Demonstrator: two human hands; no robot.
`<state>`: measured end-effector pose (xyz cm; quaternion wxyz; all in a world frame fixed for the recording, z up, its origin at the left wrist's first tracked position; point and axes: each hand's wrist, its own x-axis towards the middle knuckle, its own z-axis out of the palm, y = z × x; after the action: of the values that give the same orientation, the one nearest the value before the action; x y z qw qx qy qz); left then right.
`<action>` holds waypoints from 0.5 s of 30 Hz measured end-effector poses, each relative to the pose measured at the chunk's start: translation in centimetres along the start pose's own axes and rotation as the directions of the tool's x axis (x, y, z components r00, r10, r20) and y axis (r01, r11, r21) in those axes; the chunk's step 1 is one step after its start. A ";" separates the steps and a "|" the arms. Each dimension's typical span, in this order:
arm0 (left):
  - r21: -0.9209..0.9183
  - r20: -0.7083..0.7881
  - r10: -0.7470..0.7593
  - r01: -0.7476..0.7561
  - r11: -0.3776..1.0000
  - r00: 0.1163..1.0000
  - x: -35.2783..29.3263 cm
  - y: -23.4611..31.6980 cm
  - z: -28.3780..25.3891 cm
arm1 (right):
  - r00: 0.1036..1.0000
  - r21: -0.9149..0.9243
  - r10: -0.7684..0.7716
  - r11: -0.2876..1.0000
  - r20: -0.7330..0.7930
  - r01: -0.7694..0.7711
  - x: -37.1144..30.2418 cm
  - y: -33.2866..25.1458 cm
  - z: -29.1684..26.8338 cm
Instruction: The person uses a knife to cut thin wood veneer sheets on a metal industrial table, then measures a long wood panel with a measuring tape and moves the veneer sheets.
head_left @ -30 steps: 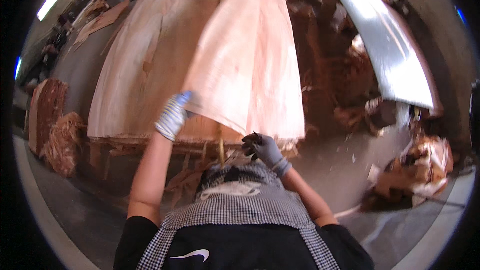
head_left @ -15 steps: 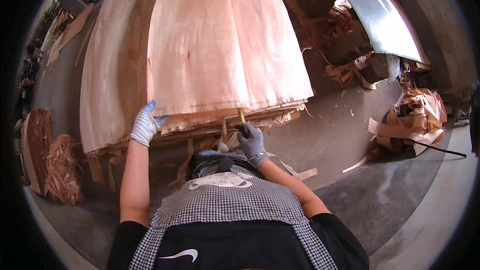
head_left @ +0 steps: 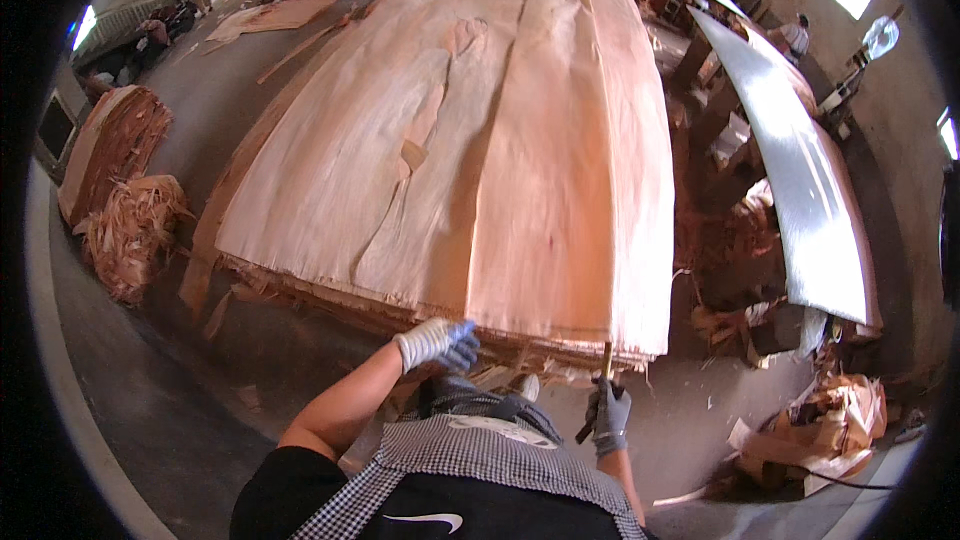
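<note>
A long pinkish wood veneer sheet point(head_left: 540, 230) lies lengthwise over a wide stack of veneer point(head_left: 330, 200), with a raised fold running along its right part. My left hand point(head_left: 438, 343), in a white and blue glove, is closed at the sheet's near left corner, fingers curled at its edge. Near the stack's right front corner, my right hand point(head_left: 607, 414), in a grey glove, grips a thin yellowish stick-like tool point(head_left: 606, 360). Its upper end meets the sheet's near edge below the fold; a dark part shows below the fist. The tool's exact kind is unclear.
To the right runs a long bench with a shiny pale top point(head_left: 790, 170). Veneer scraps point(head_left: 825, 430) lie heaped at the lower right. Veneer bundles point(head_left: 115, 155) and shavings point(head_left: 130, 230) stand at the left. Another person point(head_left: 796, 37) is at the far right.
The view has tilted up and shows more of the stack and room. Both hands remain at the sheet's near edge; the right hand and tool are now farther from the left hand.
</note>
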<state>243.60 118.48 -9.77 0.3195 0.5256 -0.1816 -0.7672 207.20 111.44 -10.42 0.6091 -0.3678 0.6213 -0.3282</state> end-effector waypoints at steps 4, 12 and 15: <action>-0.041 -0.055 -0.012 0.010 0.999 0.998 -0.3 -4.1 0.1 | 0.981 -0.059 -0.194 0.979 0.026 0.195 -2.3 0.3 1.8; 0.350 -0.283 0.114 -0.008 0.937 0.952 0.2 -9.0 -0.7 | 0.934 -0.201 -0.099 0.964 0.342 0.175 -1.3 1.8 11.8; 0.122 -0.227 -0.054 0.084 0.989 0.972 -2.1 -8.8 0.2 | 0.932 -0.022 -0.056 0.997 0.358 0.068 0.2 4.6 11.7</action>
<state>241.30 126.31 -13.72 0.2759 0.6343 -0.1762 -0.7004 218.64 114.08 -15.00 0.6948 -0.4509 0.4940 -0.2643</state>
